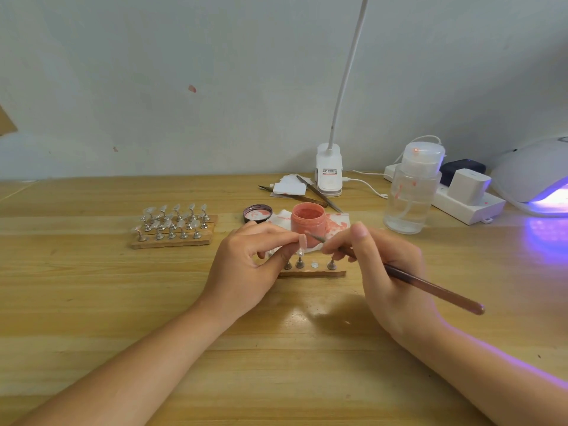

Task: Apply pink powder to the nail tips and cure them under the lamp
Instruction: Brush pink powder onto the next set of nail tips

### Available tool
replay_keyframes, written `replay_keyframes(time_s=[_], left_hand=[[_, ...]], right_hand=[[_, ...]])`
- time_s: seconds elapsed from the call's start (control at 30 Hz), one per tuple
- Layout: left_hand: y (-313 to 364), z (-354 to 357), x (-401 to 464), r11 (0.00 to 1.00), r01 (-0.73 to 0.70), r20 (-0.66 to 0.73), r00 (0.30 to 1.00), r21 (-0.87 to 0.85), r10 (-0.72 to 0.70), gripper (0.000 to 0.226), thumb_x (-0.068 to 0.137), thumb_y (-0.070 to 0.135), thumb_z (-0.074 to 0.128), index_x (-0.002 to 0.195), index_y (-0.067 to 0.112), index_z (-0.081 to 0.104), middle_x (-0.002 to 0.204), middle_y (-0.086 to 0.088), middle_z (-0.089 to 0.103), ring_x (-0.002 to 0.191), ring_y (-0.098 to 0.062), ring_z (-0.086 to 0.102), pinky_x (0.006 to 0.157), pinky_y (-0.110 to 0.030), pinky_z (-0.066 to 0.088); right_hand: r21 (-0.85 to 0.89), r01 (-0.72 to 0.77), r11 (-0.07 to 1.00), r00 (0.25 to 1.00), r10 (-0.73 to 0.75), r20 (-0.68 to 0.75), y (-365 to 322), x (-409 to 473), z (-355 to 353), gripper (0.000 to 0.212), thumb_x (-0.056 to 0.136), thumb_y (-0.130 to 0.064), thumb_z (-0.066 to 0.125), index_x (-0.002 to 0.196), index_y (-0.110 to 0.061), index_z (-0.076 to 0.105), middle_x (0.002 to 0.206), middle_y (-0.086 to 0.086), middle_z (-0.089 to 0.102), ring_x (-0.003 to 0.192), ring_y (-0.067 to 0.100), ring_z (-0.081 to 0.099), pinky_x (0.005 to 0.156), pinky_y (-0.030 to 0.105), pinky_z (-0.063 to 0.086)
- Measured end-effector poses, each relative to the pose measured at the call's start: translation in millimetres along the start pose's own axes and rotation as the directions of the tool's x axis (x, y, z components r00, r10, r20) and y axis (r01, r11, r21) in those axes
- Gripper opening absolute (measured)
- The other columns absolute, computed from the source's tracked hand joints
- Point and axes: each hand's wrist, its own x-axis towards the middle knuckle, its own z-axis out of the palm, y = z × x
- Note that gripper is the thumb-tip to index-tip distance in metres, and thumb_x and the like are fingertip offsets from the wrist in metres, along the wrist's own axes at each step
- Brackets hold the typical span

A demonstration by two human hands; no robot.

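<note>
My left hand [249, 262] pinches a small metal stand with a pink-coated nail tip [302, 241] on top, lifted just above a wooden holder strip [313, 273]. My right hand [381, 272] grips a long brown brush [436, 290]; its fine tip touches the nail tip. An open jar of pink powder [308, 221] stands right behind my hands on a stained white tissue [336, 222]. The curing lamp [534, 176] glows purple at the far right edge.
A wooden rack with several clear nail tips on metal stands [173, 226] sits at the left. The jar's lid [257, 213] lies beside the jar. A clear pump bottle [410, 192], a clip desk lamp [329, 170], tweezers [319, 195] and a power strip [467, 201] stand behind.
</note>
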Motion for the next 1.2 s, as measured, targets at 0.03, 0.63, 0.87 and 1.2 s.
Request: replay_keyframes(time_s=[0.03,0.63,0.87,1.2], left_hand=[[0.5,-0.1,-0.2,1.0,0.003,0.005,1.0,0.006,-0.003,0.016,0.078,0.015,0.064,0.088,0.027,0.068,0.074,0.002,0.068,0.069,-0.013,0.051,0.054,-0.021,0.036],[6.7,-1.4,-0.5,0.996,0.074,0.02,0.997,0.056,-0.075,0.017,0.072,0.012,0.065,0.083,0.024,0.07,0.069,0.005,0.066,0.068,-0.005,0.049,0.057,-0.014,0.031],[3.8,-1.6,-2.0,0.998,0.059,0.012,0.998,0.027,-0.059,0.012,0.073,0.031,0.057,0.081,0.031,0.065,0.071,0.007,0.066,0.069,0.0,0.047,0.06,-0.012,0.03],[2.9,-0.4,-2.0,0.998,0.046,0.011,0.999,0.044,-0.046,0.012,0.073,0.031,0.056,0.08,0.03,0.065,0.07,0.007,0.065,0.068,0.008,0.045,0.062,-0.012,0.03]], right_hand=[[0.007,-0.02,1.0,1.0,0.02,0.011,-0.1,-0.9,0.2,0.048,0.091,-0.033,0.037,0.065,-0.005,0.066,0.064,0.003,0.065,0.063,0.012,0.06,0.061,0.024,0.048],[-0.232,0.27,0.935,0.963,-0.255,0.092,9.3,3.3,-2.8,0.054,0.097,-0.034,0.035,0.064,-0.006,0.068,0.057,0.002,0.06,0.055,0.016,0.056,0.051,0.034,0.043],[-0.27,0.324,0.907,0.946,-0.312,0.085,11.3,4.2,-1.4,0.048,0.097,-0.029,0.038,0.067,-0.006,0.069,0.062,0.002,0.061,0.059,0.016,0.057,0.055,0.031,0.043],[-0.239,0.324,0.916,0.946,-0.305,0.112,11.7,4.2,-2.2,0.056,0.098,-0.034,0.034,0.062,-0.006,0.067,0.058,0.0,0.06,0.055,0.012,0.055,0.051,0.028,0.042]])
